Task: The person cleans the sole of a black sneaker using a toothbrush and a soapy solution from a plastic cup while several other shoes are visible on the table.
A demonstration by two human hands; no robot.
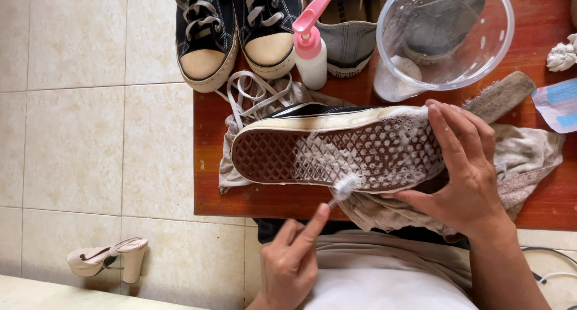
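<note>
Nearest, the left hand (291, 263) has its fingers closed round a toothbrush (341, 190), bristles on the near edge of the soapy sneaker (336, 150). The sneaker lies sole-up on a rag (529, 156) on the red bench (210, 165); the right hand (466, 171) clamps its heel. Scrubbing the sole looks underway, its toe end not yet lathered. Beyond the sneaker stand a pink pump bottle (311, 48), a clear plastic bowl (445, 36) and more sneakers (237, 30), loose laces (255, 93) close by.
</note>
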